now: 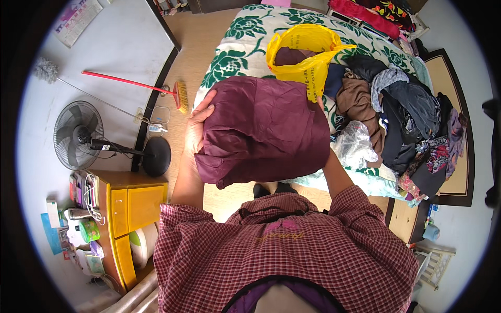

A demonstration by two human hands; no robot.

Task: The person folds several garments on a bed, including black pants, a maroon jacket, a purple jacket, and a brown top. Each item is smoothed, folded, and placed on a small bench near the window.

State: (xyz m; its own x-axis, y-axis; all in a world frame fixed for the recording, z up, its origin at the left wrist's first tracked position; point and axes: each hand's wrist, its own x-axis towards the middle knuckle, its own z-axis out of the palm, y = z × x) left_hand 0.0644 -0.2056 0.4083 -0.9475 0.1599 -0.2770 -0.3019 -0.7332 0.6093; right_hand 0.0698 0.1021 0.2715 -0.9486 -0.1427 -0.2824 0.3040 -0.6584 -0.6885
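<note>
A folded maroon cloth garment point(263, 130), shiny and thick, is held up in front of me between both hands. My left hand point(197, 125) grips its left side, fingers showing along the upper left edge. Most of my right hand point(332, 163) is hidden behind the garment's right side; a fingertip shows at the upper right edge. Just beyond the garment, a yellow plastic bag point(319, 73) stands with its mouth wide on the bed. Inside it lies another dark maroon cloth point(293, 56).
The bed point(222, 70) has a white cover with green flowers. A heap of clothes point(407, 109) and a clear plastic bag point(356, 143) lie on its right. At left are a standing fan point(81, 134), a red-handled broom point(180, 96) and a yellow wooden cabinet point(148, 208).
</note>
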